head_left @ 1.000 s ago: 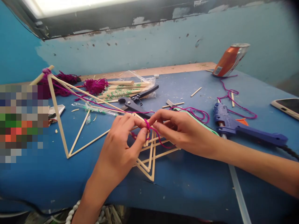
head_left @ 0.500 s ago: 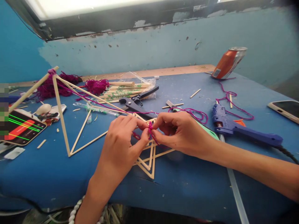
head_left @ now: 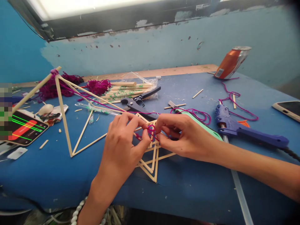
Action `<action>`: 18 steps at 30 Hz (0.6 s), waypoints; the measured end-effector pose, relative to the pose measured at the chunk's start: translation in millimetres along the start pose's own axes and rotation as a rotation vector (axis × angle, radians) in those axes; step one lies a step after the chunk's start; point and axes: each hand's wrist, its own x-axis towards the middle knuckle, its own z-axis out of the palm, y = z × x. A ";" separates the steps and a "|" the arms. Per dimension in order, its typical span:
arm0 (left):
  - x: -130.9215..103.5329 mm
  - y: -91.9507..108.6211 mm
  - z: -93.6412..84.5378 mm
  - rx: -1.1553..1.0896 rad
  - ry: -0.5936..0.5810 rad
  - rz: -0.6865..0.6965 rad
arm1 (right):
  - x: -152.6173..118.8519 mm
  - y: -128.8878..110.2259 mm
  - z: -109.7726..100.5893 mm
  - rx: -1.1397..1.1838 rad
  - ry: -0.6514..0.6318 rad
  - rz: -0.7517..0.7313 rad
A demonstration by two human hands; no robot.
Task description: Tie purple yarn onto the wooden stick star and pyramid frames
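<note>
Magenta yarn (head_left: 151,126): strand crossings between the left hand (head_left: 125,137) and right hand (head_left: 185,134) too fine to tell.
Stick star (head_left: 154,159): upper part partly covered by both hands.
Pruning shears (head_left: 131,103): lower end hidden behind the hands.
Green-handled tool (head_left: 212,132): partly behind the right hand.
Glue stick (head_left: 241,193): crossed by the right forearm, cut off below.
Right-hand phone (head_left: 289,110): cut off by the edge.
Left-hand phone (head_left: 28,128): one end pixelated, screen text illegible.
Beaded bracelet (head_left: 75,214): middle hidden by the left wrist.
</note>
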 end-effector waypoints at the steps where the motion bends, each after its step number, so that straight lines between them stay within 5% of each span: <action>1: -0.1 -0.1 -0.5 -0.019 -0.007 0.004 | 0.1 -0.2 0.0 -0.021 0.005 -0.006; 18: 0.0 -2.9 -1.9 -0.068 -0.002 -0.033 | -0.6 -2.2 -3.7 0.061 0.072 0.061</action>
